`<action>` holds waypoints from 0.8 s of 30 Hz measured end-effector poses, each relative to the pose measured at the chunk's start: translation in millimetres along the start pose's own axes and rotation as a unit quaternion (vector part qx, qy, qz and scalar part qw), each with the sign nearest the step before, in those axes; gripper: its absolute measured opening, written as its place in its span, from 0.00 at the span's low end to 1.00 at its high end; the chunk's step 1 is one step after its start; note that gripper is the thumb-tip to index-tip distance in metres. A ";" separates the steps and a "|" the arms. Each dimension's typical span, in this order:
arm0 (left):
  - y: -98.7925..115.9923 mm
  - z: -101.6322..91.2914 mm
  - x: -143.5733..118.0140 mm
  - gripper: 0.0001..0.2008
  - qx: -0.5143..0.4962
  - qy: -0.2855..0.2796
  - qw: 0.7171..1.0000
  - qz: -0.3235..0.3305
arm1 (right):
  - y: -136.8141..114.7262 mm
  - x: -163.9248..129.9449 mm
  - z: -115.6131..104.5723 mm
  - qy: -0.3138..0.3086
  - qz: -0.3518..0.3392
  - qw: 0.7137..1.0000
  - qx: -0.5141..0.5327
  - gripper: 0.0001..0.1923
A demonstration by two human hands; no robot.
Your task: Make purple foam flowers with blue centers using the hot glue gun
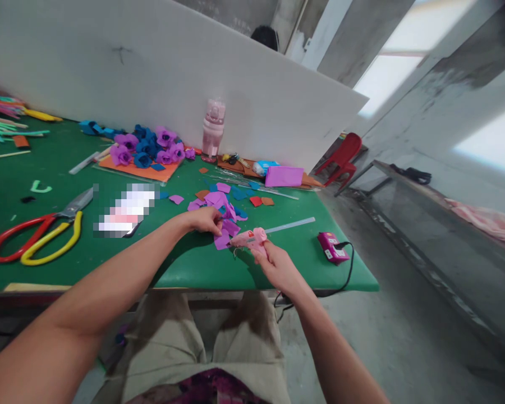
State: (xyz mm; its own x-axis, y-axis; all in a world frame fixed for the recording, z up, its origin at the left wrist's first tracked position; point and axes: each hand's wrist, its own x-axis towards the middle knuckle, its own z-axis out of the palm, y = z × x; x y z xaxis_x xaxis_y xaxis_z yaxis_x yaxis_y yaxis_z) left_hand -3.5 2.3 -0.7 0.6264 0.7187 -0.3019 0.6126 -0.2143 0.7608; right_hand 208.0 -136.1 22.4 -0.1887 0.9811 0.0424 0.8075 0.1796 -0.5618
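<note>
Right hand (278,265) is closed around the grip of the pink glue gun (249,239), nozzle pointing left, near the front edge of the green table (193,269); left hand (205,219) is curled, fingertips pinching a purple foam petal (222,240) at the nozzle. Loose petals (217,200) lie just behind; scissors (37,233) rest toward the front left corner.

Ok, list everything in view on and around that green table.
glue gun: one, pink, in the right hand
foam pieces: many, purple, blue, orange, table middle
foam flowers: several, purple and blue, by the board
scissors: one pair, red and yellow handles, left
bottle: one, pink, against the board
plug box: one, pink, right edge
chair: one, red, behind the table
left hand: on a purple piece
right hand: gripping the glue gun
</note>
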 end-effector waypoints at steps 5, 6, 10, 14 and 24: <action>-0.1 0.1 0.2 0.10 0.002 0.000 1.000 -0.002 | 1.5 0.1 -0.9 0.002 0.008 1.000 -0.002 0.12; -0.2 0.0 0.1 0.10 0.001 0.001 1.000 -0.001 | 1.8 0.0 -1.0 0.003 0.008 1.000 -0.002 0.12; -0.2 -0.4 -0.2 0.11 -0.004 -0.001 1.000 0.003 | 2.7 -0.7 -0.9 0.010 0.009 1.000 -0.001 0.11; -0.2 -0.6 0.1 0.10 -0.002 -0.002 1.000 0.006 | 3.3 -1.1 -1.5 0.016 0.013 1.000 0.002 0.11; 0.0 -0.1 0.3 0.09 0.012 0.005 1.000 0.009 | -5.0 -3.6 -0.5 0.004 0.026 0.998 0.056 0.12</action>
State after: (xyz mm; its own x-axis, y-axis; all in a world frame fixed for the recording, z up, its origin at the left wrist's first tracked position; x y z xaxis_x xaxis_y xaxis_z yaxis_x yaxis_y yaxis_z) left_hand -3.3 2.6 -0.7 0.6324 0.7210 -0.2832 0.6134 -0.2428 0.7515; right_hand 204.9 -140.5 25.4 -0.1439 0.9895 0.0166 0.7490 0.1199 -0.6516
